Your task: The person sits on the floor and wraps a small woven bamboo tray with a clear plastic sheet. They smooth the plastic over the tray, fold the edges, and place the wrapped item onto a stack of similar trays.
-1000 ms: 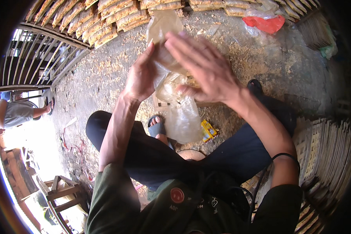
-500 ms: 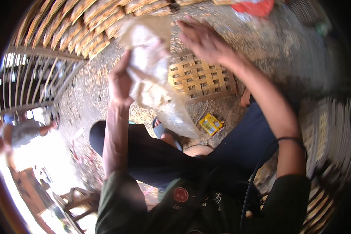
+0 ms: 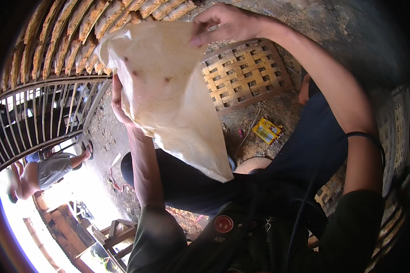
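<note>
A large, pale cream plastic sheet, partly see-through and marked with a few brown spots, hangs spread out before me. My left hand grips its left edge; the sheet covers most of those fingers. Thumb and fingers of my right hand are pinched on the upper right corner. Below that hand a woven bamboo panel with a wooden frame lies on the ground, partly behind the sheet.
Stacked trays with orange-brown contents fill the upper left, above a slatted rack. A yellow packet lies near my right leg. Another person is at the far left, by a wooden bench. More woven panels stand at right.
My right hand, apart from the bunched sheet before, has taken hold of its upper right corner. The sheet has been spread wider, and the view has shifted.
</note>
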Motion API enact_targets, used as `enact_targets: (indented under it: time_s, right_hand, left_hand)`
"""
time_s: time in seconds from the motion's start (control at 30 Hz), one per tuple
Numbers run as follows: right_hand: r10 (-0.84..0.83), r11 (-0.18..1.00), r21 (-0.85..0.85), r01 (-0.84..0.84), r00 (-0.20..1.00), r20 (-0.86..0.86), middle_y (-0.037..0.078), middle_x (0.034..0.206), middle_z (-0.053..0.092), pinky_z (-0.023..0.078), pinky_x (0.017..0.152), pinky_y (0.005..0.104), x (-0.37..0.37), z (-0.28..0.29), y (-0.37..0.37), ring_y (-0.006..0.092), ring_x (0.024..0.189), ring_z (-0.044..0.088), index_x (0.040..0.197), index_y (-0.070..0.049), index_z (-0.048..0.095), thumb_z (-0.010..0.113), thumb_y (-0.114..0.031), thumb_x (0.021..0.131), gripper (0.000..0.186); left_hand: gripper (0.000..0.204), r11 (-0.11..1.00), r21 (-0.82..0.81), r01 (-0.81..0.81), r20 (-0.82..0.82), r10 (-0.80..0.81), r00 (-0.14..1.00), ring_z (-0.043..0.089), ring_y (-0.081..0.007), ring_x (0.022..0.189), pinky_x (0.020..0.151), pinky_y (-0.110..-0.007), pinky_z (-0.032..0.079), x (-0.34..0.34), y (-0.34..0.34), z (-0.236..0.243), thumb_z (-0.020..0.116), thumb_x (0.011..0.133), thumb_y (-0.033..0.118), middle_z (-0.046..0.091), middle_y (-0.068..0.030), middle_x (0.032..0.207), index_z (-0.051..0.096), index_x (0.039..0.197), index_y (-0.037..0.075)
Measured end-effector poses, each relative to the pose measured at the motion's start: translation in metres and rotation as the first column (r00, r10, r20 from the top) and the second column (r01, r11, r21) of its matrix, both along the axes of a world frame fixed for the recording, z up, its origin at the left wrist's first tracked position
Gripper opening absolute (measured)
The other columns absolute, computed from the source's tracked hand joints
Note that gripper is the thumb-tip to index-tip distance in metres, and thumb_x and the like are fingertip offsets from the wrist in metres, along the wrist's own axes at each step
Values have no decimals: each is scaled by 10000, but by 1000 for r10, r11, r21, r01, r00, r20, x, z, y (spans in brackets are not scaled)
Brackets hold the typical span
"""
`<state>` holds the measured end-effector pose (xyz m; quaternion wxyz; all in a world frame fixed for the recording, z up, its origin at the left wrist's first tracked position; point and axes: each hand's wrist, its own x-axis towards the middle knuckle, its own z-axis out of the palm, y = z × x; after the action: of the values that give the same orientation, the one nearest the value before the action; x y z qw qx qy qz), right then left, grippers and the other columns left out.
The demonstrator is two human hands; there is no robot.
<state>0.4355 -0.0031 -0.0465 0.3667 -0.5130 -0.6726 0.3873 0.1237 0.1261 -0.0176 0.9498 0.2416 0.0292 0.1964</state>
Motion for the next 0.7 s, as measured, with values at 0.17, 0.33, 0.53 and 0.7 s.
enact_targets:
  time_s: [0.17,0.33,0.53,0.7]
  right_hand:
    - [-246,912,251,325,922,-300,7,853,702,524,683,274,-4,10,-3,86,775,627,973,-27,727,743,-196,954,171]
    - [-352,874,287,392,918,-180,27,861,723,535,703,284,-7,29,-16,101,781,637,949,-54,733,741,-222,951,168]
    - [-450,875,161,457,889,-83,67,879,721,545,731,320,-15,50,-24,128,821,652,967,-39,713,696,-231,977,193]
    - [-736,334,725,603,647,-199,120,1164,659,500,935,371,-47,25,-4,213,1078,618,1255,-28,608,621,-239,1014,321]
  left_hand:
    - [521,961,269,69,-259,3,966,537,-306,1331,1129,-505,424,-26,45,12,377,1088,341,547,-162,1453,477,1464,-5]
    - [893,775,588,-232,-439,547,713,535,-348,1315,1069,-464,487,-46,40,-18,505,952,661,497,-260,1435,400,1481,-51]
    - [776,836,534,131,-691,341,638,563,-355,1287,1119,-516,451,-16,-28,-25,650,951,418,539,-203,1428,350,1526,-9]
    - [688,998,-61,-33,-56,30,998,508,-420,1337,1086,-610,448,-13,-23,-36,553,989,430,467,-245,1492,370,1527,42]
